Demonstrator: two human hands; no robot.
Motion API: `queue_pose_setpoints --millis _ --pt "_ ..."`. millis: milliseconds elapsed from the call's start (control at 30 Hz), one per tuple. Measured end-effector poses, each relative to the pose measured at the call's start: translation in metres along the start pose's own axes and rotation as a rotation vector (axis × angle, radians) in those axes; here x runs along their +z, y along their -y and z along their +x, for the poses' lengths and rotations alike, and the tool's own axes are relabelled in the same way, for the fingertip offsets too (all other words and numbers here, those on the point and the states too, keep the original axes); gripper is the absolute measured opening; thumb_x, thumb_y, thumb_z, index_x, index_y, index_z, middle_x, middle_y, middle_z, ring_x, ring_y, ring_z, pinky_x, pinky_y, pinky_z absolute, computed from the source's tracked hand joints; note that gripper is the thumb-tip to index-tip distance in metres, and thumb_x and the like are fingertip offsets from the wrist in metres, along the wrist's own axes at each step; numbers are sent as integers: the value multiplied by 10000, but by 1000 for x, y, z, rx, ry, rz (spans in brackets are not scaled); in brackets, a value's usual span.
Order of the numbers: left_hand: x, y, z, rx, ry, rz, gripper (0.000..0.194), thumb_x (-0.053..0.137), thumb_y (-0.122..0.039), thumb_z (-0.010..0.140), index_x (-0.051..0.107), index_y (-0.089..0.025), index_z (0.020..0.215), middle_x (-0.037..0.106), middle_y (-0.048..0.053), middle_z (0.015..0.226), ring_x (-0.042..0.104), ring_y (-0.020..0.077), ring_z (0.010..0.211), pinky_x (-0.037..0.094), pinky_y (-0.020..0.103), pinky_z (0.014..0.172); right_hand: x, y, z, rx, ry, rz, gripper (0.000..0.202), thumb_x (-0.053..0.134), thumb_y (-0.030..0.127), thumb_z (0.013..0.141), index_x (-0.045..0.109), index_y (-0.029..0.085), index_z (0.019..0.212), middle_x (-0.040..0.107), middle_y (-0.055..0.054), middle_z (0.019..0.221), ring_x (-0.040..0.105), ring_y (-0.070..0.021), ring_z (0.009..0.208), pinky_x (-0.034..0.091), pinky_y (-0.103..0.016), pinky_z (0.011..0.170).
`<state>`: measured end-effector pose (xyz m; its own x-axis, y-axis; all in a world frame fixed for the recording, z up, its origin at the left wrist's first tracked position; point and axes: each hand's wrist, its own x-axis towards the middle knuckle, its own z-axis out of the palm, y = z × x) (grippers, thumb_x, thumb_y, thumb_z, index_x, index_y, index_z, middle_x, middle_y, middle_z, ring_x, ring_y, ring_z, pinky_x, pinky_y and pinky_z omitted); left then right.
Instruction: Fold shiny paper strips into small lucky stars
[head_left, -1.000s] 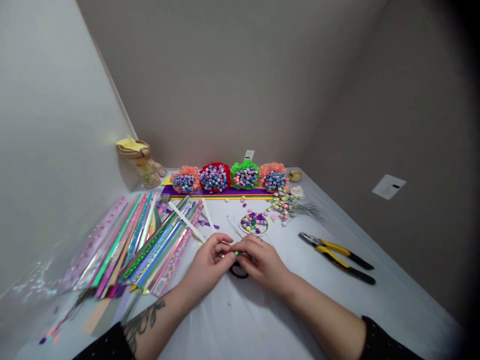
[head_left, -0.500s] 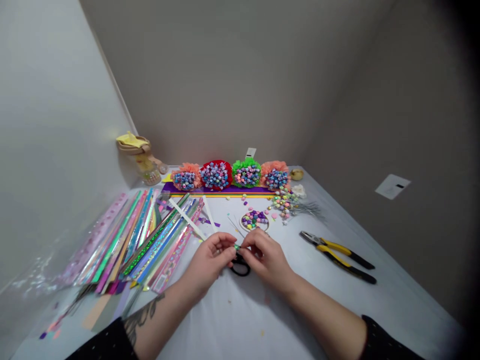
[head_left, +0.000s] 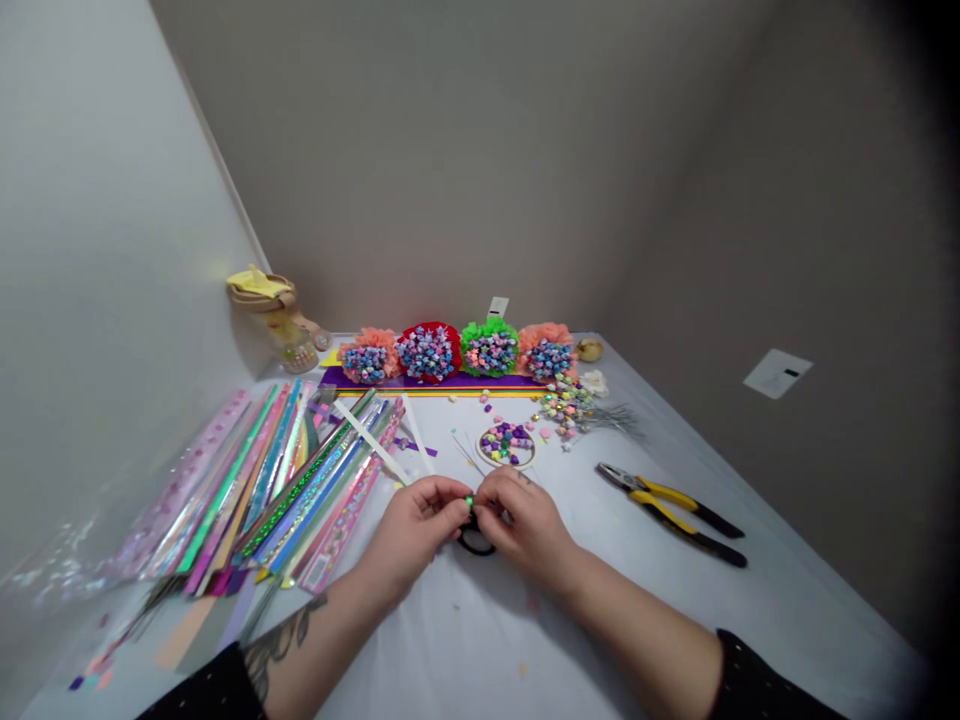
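My left hand [head_left: 426, 522] and my right hand [head_left: 517, 520] meet over the middle of the table, fingertips almost touching. Between them is a small shiny green paper star [head_left: 469, 501], pinched by the left thumb and forefinger. The right thumb and forefinger press at its other side, and whatever they grip there is hidden. Under the hands lies a pair of scissors, of which a black handle loop [head_left: 476, 540] shows. Just beyond, a round dish [head_left: 480, 455] holds purple, pink and green paper stars, with thin wires [head_left: 466, 450] beside it.
Many shiny paper strips [head_left: 300, 490] in clear sleeves cover the left side. Yellow-and-black pliers [head_left: 675, 510] lie to the right. Along the back stand several star-filled crepe flowers [head_left: 429, 350]; loose stars [head_left: 566, 400] and a wire bundle [head_left: 611, 420] lie near them. A basket [head_left: 262, 292] stands back left.
My fingers have shifted slightly around the green star, and more of it shows now. The view has tilted a little; the things on the table stay put.
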<state>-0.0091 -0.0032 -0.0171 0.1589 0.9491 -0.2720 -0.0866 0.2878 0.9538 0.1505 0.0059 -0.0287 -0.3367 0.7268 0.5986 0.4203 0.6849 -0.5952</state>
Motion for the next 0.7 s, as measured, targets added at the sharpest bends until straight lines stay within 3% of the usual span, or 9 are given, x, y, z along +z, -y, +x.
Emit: queue_pose_setpoints --millis 200,400,567,700 --pt "-1 1 1 33 22 -60 352 732 -317 636 578 -157 910 603 -26 625 524 89 532 372 185 495 2 0 -3 -45 -50 -23 131 494 76 786 505 206 789 596 -53 870 552 -159 822 466 -289 717" --pt "2 -3 1 62 43 -83 325 721 -290 638 529 -158 865 582 -45 584 513 79 522 403 198 547 3 2 -1 -137 -38 -37 158 465 67 812 476 212 751 611 -39 804 558 -144 742 479 -284 679" --pt "3 0 2 66 18 -43 334 708 -330 650 527 -166 878 582 -39 600 547 99 544 423 205 535 6 2 -3 -114 -74 -55 155 451 71 815 471 214 758 578 -16 693 559 -139 671 468 -252 617" --pt "1 1 4 78 -76 10 338 710 -333 642 540 -163 879 647 25 751 602 132 639 468 223 556 -6 -10 1 -20 -77 -100 132 442 92 810 499 209 786 578 -20 712 546 -141 673 452 -246 633"
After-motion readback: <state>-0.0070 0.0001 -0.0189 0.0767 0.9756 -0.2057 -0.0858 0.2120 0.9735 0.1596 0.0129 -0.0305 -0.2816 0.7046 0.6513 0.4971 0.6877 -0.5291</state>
